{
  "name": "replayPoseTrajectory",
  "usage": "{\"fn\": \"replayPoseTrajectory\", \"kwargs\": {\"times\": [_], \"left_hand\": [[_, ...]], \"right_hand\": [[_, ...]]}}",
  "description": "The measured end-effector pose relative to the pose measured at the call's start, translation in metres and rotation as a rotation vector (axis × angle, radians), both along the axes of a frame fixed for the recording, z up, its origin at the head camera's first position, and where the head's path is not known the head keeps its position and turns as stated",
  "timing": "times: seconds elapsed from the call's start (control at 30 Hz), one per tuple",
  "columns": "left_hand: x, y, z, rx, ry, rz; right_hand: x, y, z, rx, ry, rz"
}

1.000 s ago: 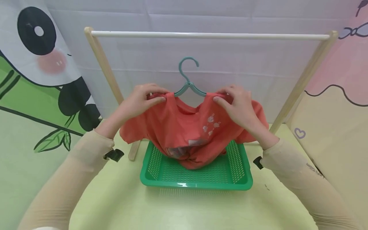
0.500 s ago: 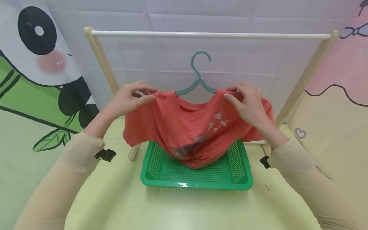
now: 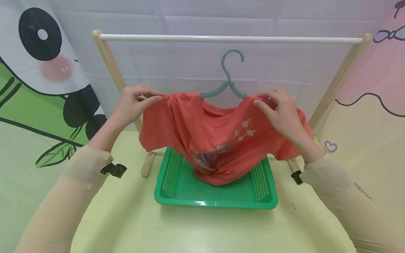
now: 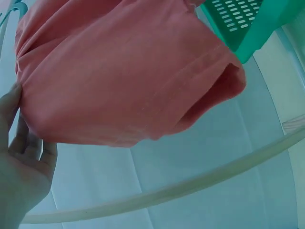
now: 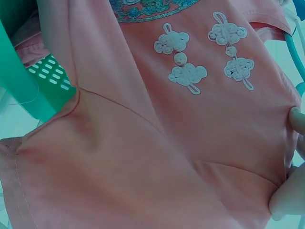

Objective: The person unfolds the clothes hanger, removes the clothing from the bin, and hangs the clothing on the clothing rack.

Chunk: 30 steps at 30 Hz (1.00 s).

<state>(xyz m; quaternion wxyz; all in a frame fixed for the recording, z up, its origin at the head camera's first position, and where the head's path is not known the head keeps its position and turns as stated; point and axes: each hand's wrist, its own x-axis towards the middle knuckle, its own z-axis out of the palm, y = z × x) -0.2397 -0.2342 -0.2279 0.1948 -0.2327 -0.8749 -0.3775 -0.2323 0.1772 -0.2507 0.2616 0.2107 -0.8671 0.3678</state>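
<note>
A coral-red T-shirt (image 3: 218, 133) with pale flower-knot patterns hangs between both hands, its lower part bunched above and in a green basket (image 3: 216, 203). Inside the shirt sits a teal hanger (image 3: 228, 80); its hook and inner arms stick out of the neckline, while the outer ends are hidden by cloth. My left hand (image 3: 131, 103) pinches the shirt near the left shoulder, thumb in front. On the other shoulder, my right hand (image 3: 280, 109) pinches the cloth, possibly with the hanger arm under it. The left wrist view shows the sleeve (image 4: 119, 81) hanging loose.
Behind the shirt stands a rack with a white rod (image 3: 227, 38) and wooden side posts (image 3: 109, 59). The hook is below and in front of the rod in the head view. Everything rests on a pale yellow-green table (image 3: 202, 232), with printed cloth walls around it.
Both hands have spread apart, the left going left and the right going right. The hanger and shirt top have shifted right and up, and the neckline is wider.
</note>
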Motion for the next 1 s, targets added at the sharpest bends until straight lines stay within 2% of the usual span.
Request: {"fn": "replayPoseTrajectory", "kwargs": {"times": [0.27, 0.47, 0.53, 0.7, 0.83, 0.9, 1.0], "left_hand": [[0.004, 0.006, 0.003, 0.082, 0.044, 0.067], [0.004, 0.000, 0.003, 0.128, 0.090, 0.122], [0.004, -0.005, 0.001, 0.112, 0.079, 0.131], [0.005, -0.019, -0.005, 0.046, 0.003, 0.141], [0.008, -0.023, -0.007, -0.011, -0.064, 0.142], [0.009, -0.018, -0.006, -0.059, -0.066, 0.127], [0.009, -0.001, -0.002, -0.152, -0.003, 0.076]], "right_hand": [[0.000, 0.003, -0.005, 0.039, 0.010, 0.008], [0.000, 0.011, -0.009, 0.051, 0.013, 0.016], [0.000, 0.015, -0.010, 0.038, 0.000, 0.014], [0.000, 0.019, -0.007, 0.004, -0.030, -0.002], [0.001, 0.017, -0.003, 0.006, -0.014, -0.015], [0.001, 0.015, -0.002, 0.009, 0.003, -0.015], [0.002, 0.012, -0.003, 0.015, 0.031, -0.010]]}}
